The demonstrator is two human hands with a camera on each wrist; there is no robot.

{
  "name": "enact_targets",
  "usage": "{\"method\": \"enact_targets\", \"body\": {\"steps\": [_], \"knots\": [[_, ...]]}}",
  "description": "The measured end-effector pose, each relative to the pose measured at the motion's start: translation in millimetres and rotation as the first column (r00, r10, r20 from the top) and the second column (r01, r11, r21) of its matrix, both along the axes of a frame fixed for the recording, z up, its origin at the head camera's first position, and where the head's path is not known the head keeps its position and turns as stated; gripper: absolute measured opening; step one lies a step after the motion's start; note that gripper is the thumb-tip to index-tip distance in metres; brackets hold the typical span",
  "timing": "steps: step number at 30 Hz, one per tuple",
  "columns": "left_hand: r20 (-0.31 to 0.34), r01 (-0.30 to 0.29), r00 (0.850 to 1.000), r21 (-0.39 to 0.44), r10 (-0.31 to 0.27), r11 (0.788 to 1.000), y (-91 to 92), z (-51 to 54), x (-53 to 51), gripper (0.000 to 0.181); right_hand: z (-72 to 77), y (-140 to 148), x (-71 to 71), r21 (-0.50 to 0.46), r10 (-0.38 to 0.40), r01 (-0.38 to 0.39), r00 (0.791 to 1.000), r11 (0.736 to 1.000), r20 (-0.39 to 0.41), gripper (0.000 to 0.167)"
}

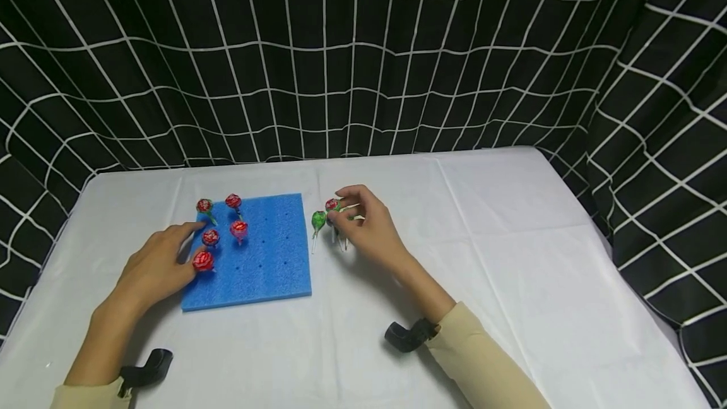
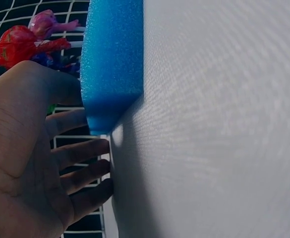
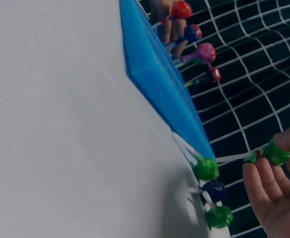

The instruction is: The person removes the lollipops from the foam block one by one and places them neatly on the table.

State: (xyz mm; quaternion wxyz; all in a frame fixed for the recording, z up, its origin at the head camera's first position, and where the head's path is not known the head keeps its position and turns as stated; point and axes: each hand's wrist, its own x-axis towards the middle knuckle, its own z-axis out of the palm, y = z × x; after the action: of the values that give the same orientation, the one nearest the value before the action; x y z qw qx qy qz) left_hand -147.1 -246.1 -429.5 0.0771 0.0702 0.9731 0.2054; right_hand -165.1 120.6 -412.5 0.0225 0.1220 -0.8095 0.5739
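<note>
Here at the centre of the frame we have the held lollipop (image 1: 332, 205), its green-and-red wrapper pinched between the thumb and fingers of the right hand (image 1: 372, 227), stick pointing out clear of the fingertips in the right wrist view. Just beside it, on the white table (image 1: 511, 238), we count three loose lollipops (image 3: 206, 169), two green and one dark blue, partly hidden by the hand from above. Left of centre sits the blue foam block (image 1: 295, 283), and there we see five standing lollipops (image 1: 239, 230) in its left part, leaning a little, with bare holes dotted across the middle and right. So we'd call it roughly halfway: five planted, one in hand, three on the cloth seemingly left to place. Over at the left, the left hand (image 1: 161, 267) lies against the block's edge, fingers loosely spread and thumb near the red lollipop, perhaps steadying the foam. Behind it all, the black-and-white grid curtain (image 1: 341, 68) fills the upper frame.
</note>
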Motion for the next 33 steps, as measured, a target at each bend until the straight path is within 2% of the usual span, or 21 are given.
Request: {"method": "enact_targets", "body": {"steps": [9,14,23,30,33], "knots": [[-0.002,-0.004,1.000,-0.005,0.004,1.000,-0.1,0.6,0.7,0.073,3.6,14.3,-6.9,0.039,-0.042,0.042,0.999,0.998,0.003,0.032],[-0.008,0.003,1.000,0.001,-0.003,1.000,0.1,3.2,0.1,0.072,1.8,21.6,-8.0,0.058,-0.066,0.066,0.998,0.996,-0.005,0.031],[-0.009,-0.003,1.000,0.009,0.003,1.000,-0.6,1.5,1.7,0.073,-3.9,29.7,-7.9,0.103,-0.110,0.107,0.994,0.989,0.018,0.030],[-0.010,-0.009,1.000,-0.011,0.009,1.000,-1.6,2.2,1.7,0.071,-7.9,34.0,-13.3,0.059,-0.076,0.072,0.995,0.996,0.063,0.031],[-0.017,0.000,1.000,-0.005,0.000,1.000,0.1,1.4,1.3,0.069,-7.8,36.2,-15.3,0.087,-0.070,0.064,0.995,0.994,0.071,0.029]]}}
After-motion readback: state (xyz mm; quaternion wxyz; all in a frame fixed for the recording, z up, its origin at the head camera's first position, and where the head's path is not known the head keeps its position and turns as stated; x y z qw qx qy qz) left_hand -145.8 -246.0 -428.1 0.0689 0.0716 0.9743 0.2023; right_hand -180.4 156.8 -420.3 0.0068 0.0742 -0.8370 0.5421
